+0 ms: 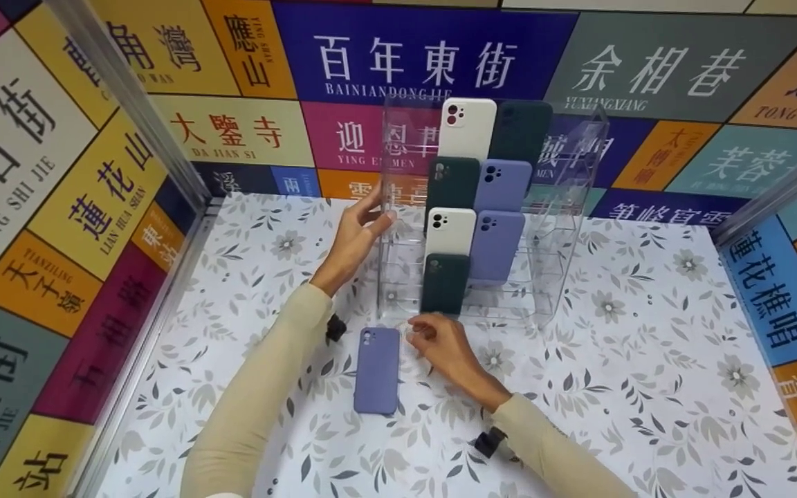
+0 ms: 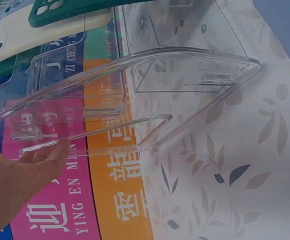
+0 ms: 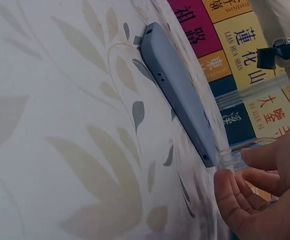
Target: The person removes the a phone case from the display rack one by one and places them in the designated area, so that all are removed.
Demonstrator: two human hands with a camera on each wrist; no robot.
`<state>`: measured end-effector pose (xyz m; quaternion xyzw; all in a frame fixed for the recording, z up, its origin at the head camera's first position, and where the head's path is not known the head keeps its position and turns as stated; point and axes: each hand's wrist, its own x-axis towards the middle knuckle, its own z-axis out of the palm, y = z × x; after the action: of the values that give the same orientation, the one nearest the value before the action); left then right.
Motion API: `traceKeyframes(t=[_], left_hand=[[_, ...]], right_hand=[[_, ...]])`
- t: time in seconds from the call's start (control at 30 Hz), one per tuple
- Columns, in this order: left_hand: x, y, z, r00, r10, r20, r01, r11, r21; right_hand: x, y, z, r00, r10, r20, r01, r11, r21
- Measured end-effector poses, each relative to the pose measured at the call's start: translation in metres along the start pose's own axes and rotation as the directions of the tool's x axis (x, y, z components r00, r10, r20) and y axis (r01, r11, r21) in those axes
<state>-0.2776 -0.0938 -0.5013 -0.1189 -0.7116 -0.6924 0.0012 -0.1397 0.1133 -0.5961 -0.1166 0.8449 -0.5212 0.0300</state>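
A clear acrylic display stand (image 1: 575,207) with stepped tiers holds white, dark green and purple phone cases. My left hand (image 1: 355,242) grips the stand's left side; the left wrist view shows those fingers (image 2: 60,150) at the edge of the transparent side panel (image 2: 195,55). At the front left corner of the stand, my right hand (image 1: 443,346) pinches its low clear edge (image 3: 230,156) between thumb and fingers. A purple phone case (image 1: 377,373) lies flat on the table just left of the right hand, untouched. The lowest case on the stand is dark green (image 1: 445,283).
White table covering (image 1: 647,387) with a grey leaf and flower print lies beneath everything. Walls of coloured panels with Chinese lettering (image 1: 426,55) enclose the back and sides. A black strap-like piece (image 1: 488,443) is on the right sleeve.
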Motion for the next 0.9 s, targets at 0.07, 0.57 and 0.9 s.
traceKeyframes(t=[0.07,0.57,0.9], left_hand=[[0.000,0.001,0.000,1.000,0.004,0.003,-0.004,1.000,0.002],[-0.001,0.001,0.001,1.000,-0.004,0.001,0.004,1.000,0.009],[0.000,0.000,0.001,1.000,0.002,-0.009,-0.002,1.000,0.027]], right_hand=[[-0.001,0.000,-0.008,1.000,-0.020,-0.018,0.019,1.000,-0.015],[-0.004,0.000,-0.056,0.995,-0.053,-0.080,0.053,0.999,-0.004],[-0.004,-0.007,-0.082,0.985,-0.129,-0.116,0.124,0.991,-0.046]])
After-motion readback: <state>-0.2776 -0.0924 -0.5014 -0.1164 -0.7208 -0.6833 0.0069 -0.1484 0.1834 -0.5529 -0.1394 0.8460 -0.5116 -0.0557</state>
